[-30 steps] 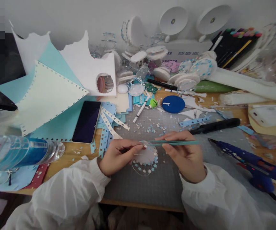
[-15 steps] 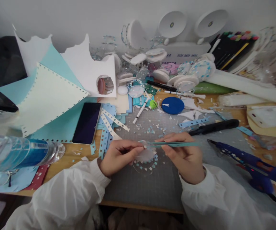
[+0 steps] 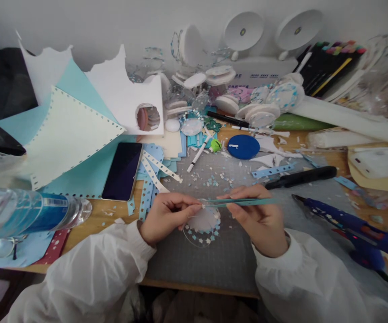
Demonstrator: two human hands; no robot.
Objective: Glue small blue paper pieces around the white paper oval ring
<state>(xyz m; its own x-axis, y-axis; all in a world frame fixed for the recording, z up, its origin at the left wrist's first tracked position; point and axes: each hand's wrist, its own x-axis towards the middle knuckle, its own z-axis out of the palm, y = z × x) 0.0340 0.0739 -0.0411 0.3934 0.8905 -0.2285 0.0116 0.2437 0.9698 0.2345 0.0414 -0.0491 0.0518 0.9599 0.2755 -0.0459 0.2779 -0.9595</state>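
My left hand is closed, thumb and forefinger pinching near the upper left rim of a clear round disc. Small blue and white paper stars ring that disc, around a frosted white circle. In my right hand is a pair of teal tweezers, held level and pointing left. The tips meet a small white piece, seemingly a paper star, right at my left fingertips. Whether the tips press it or only touch it cannot be made out.
Loose paper stars lie on the grey cutting mat. A blue glue gun and a black-handled tool are at right. On the left are a phone, punched paper and a water bottle.
The clear disc has shifted slightly left and turned, so more of its star ring shows. Both hands keep nearly the same place, and the tweezers stay at the left fingertips.
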